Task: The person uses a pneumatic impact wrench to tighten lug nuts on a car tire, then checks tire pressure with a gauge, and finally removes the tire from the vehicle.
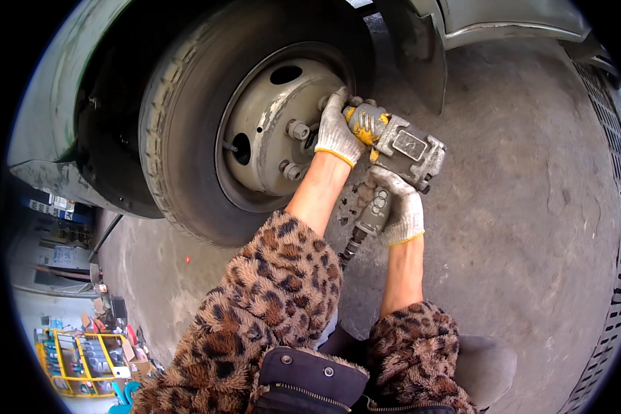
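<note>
An air impact wrench (410, 148), grey with worn yellow paint at its nose, points left toward a wheel (272, 110). My left hand (338, 131), in a white knit glove with a yellow cuff, is closed around the wrench's front end, close against the hub. That hand hides the socket and the nut it may sit on. Around the pistol grip, my gloved right hand (401, 207) is wrapped, with the air fitting (353, 246) hanging below. Two lug nuts, an upper one (298, 129) and a lower one (292, 170), show on the wheel.
A worn tyre (186, 138) sits under the pale vehicle body (45, 124), with a dark mud flap (421, 62) behind it. Slotted metal grating (617, 228) runs along the right. At lower left, a yellow rack (83, 362) holds assorted items on the concrete floor (524, 228).
</note>
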Tool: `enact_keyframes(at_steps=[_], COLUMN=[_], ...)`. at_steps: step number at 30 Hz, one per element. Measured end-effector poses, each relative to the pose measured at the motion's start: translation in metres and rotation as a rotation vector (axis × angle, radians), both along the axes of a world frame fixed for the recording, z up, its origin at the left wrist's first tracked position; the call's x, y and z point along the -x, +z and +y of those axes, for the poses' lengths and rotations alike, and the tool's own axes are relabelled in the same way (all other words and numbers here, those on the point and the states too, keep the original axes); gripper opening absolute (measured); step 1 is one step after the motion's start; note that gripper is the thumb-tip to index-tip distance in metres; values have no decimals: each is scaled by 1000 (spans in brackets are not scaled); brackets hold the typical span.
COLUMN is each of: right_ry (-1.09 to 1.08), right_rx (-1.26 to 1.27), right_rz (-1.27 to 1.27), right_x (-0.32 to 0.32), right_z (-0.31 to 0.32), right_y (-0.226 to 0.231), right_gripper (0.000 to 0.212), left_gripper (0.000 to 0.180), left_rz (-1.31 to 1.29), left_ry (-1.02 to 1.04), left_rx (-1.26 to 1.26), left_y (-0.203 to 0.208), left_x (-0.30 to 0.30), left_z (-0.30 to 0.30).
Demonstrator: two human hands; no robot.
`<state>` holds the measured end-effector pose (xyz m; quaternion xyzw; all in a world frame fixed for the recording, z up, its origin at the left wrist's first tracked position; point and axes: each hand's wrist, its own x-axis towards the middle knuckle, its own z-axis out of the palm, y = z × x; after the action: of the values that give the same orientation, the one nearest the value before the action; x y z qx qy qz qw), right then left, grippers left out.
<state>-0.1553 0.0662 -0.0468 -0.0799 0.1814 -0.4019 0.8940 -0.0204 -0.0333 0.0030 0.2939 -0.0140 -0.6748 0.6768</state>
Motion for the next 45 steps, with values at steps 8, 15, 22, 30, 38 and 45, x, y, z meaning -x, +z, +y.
enact_keyframes(at_steps=[8,15,22,30,38,45], right_ry=[-157,-123,-84,-36,-30,-32], right_rx=[127,243,277,291,217,113], right_rz=[231,114,224,343,461,245], right_x=[-9,20,-16,-20,-15,-20], right_z=[9,17,37,43,43,45], right_y=[15,-28,-85,-79,-79,-83], right_gripper=[21,31,30,26,25,31], left_gripper=[38,28,64,29,11,11], left_rz=[-72,-98,-458,-2428,-2563,-2430], left_ry=[-10,17,-179,-425,-314,-281], left_rx=[81,104,-172,-135,372,384], left_y=[-4,9,-22,44,25,31], left_x=[-9,33,-31,-123,-136,-121], left_z=[-3,22,79,151,159,156])
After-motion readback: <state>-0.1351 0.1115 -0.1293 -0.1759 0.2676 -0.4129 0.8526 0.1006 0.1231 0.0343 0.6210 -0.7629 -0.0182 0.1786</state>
